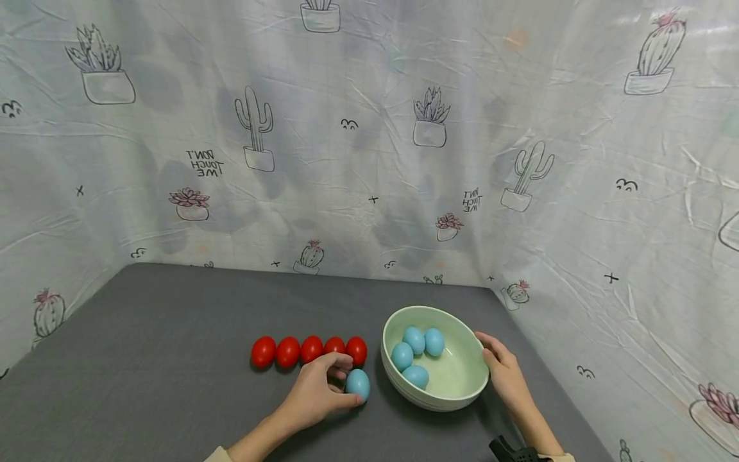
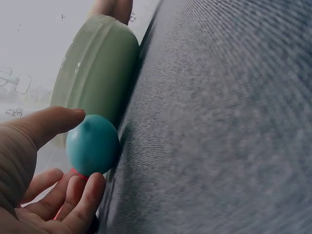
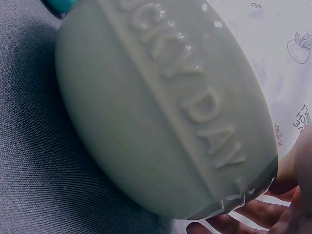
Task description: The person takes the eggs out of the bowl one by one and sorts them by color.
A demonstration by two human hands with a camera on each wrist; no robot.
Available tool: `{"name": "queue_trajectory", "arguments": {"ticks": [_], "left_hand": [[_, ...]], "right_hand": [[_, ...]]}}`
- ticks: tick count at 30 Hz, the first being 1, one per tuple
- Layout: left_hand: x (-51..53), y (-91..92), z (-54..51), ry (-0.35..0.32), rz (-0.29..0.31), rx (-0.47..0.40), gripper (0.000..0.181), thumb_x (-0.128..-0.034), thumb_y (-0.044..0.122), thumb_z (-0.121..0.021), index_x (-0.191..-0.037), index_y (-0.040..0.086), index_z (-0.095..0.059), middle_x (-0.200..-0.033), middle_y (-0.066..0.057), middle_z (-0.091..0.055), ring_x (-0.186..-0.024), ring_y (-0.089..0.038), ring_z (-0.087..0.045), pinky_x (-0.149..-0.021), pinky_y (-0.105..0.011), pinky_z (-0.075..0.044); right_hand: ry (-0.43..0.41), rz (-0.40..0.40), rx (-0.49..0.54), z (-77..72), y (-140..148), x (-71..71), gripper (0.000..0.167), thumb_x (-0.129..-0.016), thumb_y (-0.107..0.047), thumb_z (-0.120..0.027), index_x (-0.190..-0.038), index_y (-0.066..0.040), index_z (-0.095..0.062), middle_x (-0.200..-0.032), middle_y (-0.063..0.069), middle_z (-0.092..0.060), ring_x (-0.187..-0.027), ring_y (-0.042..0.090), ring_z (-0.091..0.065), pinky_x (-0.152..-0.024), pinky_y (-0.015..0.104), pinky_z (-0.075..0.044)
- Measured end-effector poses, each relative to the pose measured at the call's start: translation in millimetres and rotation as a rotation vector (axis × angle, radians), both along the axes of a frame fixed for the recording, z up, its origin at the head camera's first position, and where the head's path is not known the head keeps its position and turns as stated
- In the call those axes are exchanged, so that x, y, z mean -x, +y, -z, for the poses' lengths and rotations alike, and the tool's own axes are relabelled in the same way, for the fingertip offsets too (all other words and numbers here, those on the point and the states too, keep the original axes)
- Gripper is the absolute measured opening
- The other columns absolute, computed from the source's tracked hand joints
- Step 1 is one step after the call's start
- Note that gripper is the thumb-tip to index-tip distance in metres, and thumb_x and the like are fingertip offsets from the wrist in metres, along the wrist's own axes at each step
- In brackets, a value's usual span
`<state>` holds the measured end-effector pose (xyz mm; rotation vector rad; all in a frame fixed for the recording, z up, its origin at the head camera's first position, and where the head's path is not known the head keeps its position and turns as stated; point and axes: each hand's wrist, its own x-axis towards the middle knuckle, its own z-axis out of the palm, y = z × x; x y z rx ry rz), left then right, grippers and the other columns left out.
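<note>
Between the thumb and fingertips of my left hand [image 1: 319,391], a blue egg [image 1: 358,385] is pinched, low over the table just left of the bowl. In the left wrist view, the thumb presses one side of the blue egg [image 2: 92,145] and the fingers meet the other. My right hand [image 1: 508,372] holds the pale green bowl [image 1: 462,366] at its right rim; in the right wrist view, the thumb is at the rim and the fingers lie along the outer wall. Several blue eggs [image 1: 434,342] lie inside the bowl, gathered toward its left side.
A row of several red eggs [image 1: 287,353] lies just beyond my left hand, its right end partly behind the fingers. The dark grey table [image 1: 144,372] runs back to a curtain [image 1: 346,192] printed with potted cacti, which also hangs along both sides.
</note>
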<state>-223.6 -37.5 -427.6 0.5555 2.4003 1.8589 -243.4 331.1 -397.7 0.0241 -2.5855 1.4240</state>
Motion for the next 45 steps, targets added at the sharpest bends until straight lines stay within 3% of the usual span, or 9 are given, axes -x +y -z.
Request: {"name": "queue_trajectory", "arguments": {"ticks": [8, 18, 24, 31, 36, 45], "left_hand": [[0.0, 0.2, -9.8, 0.056, -0.033, 0.008, 0.054, -0.0755, 0.02, -0.088, -0.118, -0.001, -0.063, -0.113, -0.013, -0.062, -0.094, -0.028, -0.058, -0.071, -0.029, -0.057], [-1.3, 0.4, -14.1, 0.05, -0.045, -0.001, 0.049, -0.079, 0.022, -0.085, -0.118, 0.001, -0.064, -0.114, -0.013, -0.062, -0.096, -0.028, -0.059, -0.072, -0.027, -0.056], [-5.1, 4.5, -19.3, 0.026, -0.047, -0.049, 0.047, -0.0808, 0.026, -0.084, -0.118, 0.003, -0.065, -0.114, -0.011, -0.063, -0.098, -0.028, -0.06, -0.074, -0.027, -0.056], [-6.4, 23.7, -47.5, -0.024, 0.029, -0.115, 0.043, -0.086, 0.031, -0.079, -0.121, 0.012, -0.064, -0.115, -0.001, -0.064, -0.105, -0.027, -0.06, -0.081, -0.027, -0.054], [4.2, 47.8, -61.4, 0.006, 0.109, -0.125, 0.042, -0.088, 0.031, -0.077, -0.122, 0.011, -0.063, -0.116, 0.0, -0.063, -0.106, -0.022, -0.062, -0.08, -0.027, -0.055], [30.3, 89.6, -61.0, 0.007, 0.211, -0.074, 0.05, -0.0886, 0.032, -0.076, -0.131, 0.012, -0.06, -0.122, 0.005, -0.062, -0.109, -0.018, -0.062, -0.082, -0.027, -0.053]], "right_hand": [[-0.001, 0.005, -0.004, -0.6, -0.8, 0.1, 0.036, -0.106, -0.003, -0.039, -0.14, 0.003, -0.049, -0.132, 0.023, -0.055, -0.112, 0.03, -0.055, -0.084, 0.023, -0.047], [0.004, -0.001, -0.006, -0.1, -1.4, -0.5, 0.037, -0.105, -0.003, -0.039, -0.14, 0.004, -0.048, -0.132, 0.024, -0.055, -0.114, 0.031, -0.055, -0.084, 0.022, -0.047], [0.001, -0.008, 0.001, 0.5, -1.6, -0.7, 0.037, -0.106, -0.004, -0.038, -0.14, 0.004, -0.048, -0.133, 0.024, -0.054, -0.114, 0.032, -0.055, -0.084, 0.023, -0.048], [-0.001, -0.003, -0.007, -0.8, 0.0, -1.0, 0.037, -0.107, -0.006, -0.038, -0.141, 0.003, -0.048, -0.135, 0.023, -0.053, -0.116, 0.031, -0.053, -0.085, 0.022, -0.047], [-0.007, 0.003, -0.015, -1.2, 0.9, -2.0, 0.037, -0.107, -0.008, -0.038, -0.142, 0.002, -0.048, -0.137, 0.023, -0.052, -0.119, 0.032, -0.052, -0.087, 0.02, -0.044], [-0.023, 0.012, -0.01, -1.1, 0.6, -1.4, 0.037, -0.107, -0.007, -0.038, -0.142, 0.001, -0.048, -0.136, 0.022, -0.052, -0.118, 0.031, -0.052, -0.088, 0.023, -0.045]]}}
